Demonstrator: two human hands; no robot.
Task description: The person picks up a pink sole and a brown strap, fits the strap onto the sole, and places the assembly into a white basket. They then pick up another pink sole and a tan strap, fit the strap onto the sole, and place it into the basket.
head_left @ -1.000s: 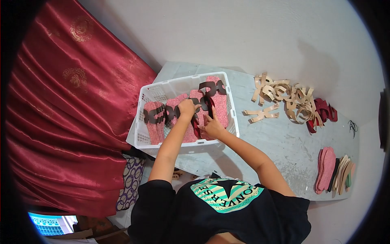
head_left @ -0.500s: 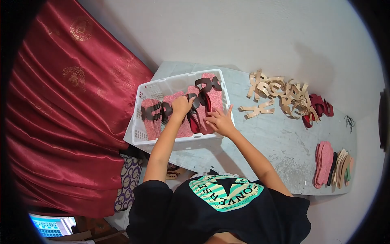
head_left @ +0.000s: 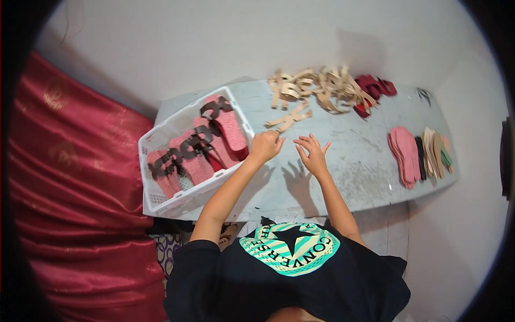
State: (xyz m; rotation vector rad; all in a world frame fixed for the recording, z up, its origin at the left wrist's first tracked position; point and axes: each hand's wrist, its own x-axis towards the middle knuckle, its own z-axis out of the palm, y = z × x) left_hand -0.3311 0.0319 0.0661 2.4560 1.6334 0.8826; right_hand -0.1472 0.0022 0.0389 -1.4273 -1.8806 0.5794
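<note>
My left hand (head_left: 266, 146) is curled closed just right of the white basket, its knuckles at the lower end of a beige cross-shaped strap (head_left: 289, 117); I cannot tell whether anything is in its fingers. To its right my right hand (head_left: 314, 154) is over the table with fingers spread, holding nothing and casting a shadow. The white plastic basket (head_left: 196, 197) at the left holds several pink slippers (head_left: 232, 132) with dark brown straps, some with dark red sides. Neither hand is inside it.
Behind the hands lies a pile of beige straps (head_left: 335, 91), with dark red straps (head_left: 374, 87) beside it. Pink insoles (head_left: 406, 155) and black, beige and green pieces line the right of the grey table (head_left: 354, 166). A red curtain (head_left: 80, 204) hangs at left.
Both hands have left the basket and moved right, over the table near the beige strap. The left hand let go of the slippers' straps. The view has shifted right.
</note>
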